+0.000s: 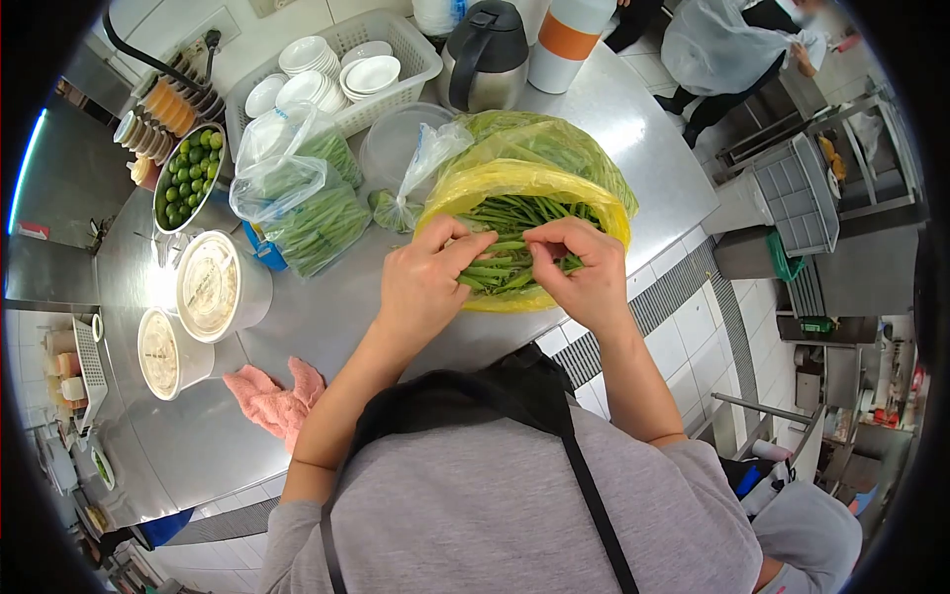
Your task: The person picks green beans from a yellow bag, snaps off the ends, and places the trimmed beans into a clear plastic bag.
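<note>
Yellow plastic bag (524, 300) lies at near edge of counter (332, 322), mouth open, w/ green beans (505, 277) inside. Left hand (426, 277) & right hand (586, 272) are just apart over them, fingertips pinched, it seems, on beans. If the soft rim sags, beans could spill onto floor (678, 342), b/c edge is v. close. Their long axis runs approx. left–right; tip direction can't tell. Farther: clear bag (317, 233), then dish basket (411, 64).

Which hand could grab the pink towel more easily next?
Probably the left hand: the pink towel lies on that side, nearer to it. The right hand is farther off, across the opening of the yellow bag.
</note>
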